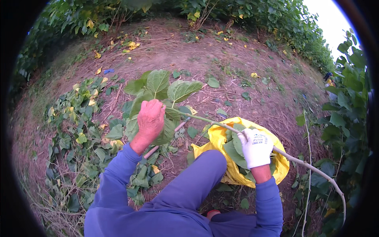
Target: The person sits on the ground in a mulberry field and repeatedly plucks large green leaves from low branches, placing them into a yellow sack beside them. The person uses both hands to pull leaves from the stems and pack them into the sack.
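My left hand [151,117], bare, is closed at the leafy tip of a long cut branch [204,119], among its broad green leaves [182,91]. My right hand [256,145], in a white work glove bearing writing, grips the same branch farther along its bare part. From there the branch curves down to the right. Under the gloved hand a yellow plastic sack [278,171] lies open beside my knee, with green leaves [234,151] inside. What my left fingers pinch is partly hidden by the hand.
A tool's pale handle [151,152] lies below my left wrist. Fallen green and yellow leaves [71,142] cover the ground at left. Leafy bushes [207,10] line the far side and the right. A person [329,81] is partly visible at far right.
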{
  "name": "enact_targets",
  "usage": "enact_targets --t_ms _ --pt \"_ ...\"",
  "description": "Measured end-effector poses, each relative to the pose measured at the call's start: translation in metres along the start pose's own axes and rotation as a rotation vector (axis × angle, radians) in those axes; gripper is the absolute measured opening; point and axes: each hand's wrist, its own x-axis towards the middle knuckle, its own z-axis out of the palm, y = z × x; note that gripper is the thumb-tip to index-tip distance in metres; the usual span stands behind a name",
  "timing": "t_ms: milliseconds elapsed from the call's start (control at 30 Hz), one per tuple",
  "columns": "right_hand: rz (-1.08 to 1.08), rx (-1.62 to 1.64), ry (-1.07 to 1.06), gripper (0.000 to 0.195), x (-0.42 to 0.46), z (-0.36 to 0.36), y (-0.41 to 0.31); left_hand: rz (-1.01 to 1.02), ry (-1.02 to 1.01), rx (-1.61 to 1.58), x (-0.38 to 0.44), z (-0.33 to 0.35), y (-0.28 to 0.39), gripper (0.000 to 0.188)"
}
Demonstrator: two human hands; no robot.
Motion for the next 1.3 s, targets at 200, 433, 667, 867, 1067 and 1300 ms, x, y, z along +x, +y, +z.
enact_targets --t_ms 200,433,667,867,1067,1300 --pt "-0.021 -0.016 0.022 0.027 0.002 -0.007 -0.007 0.071 -0.118 0.212 -0.012 0.041 -0.040 0.013" --pt "-0.028 0.062 0.034 0.026 0.003 -0.008 -0.003 0.022 -0.147 0.162 -0.042 0.058 -0.054 0.015" --pt "-0.009 0.081 -0.025 0.024 0.001 -0.008 -0.001 0.142 -0.149 0.162 -0.058 0.066 -0.071 0.021" --pt "-0.006 0.046 -0.022 0.025 0.002 -0.003 -0.003 0.146 -0.238 0.205 -0.071 0.072 -0.081 0.021" --pt "0.056 0.095 -0.126 0.019 0.004 -0.005 -0.002 0.197 -0.228 0.225 -0.074 0.089 -0.092 0.022" --pt "0.038 -0.003 -0.149 0.018 0.007 -0.013 -0.007 0.206 -0.270 0.249 -0.074 0.097 -0.109 0.031"
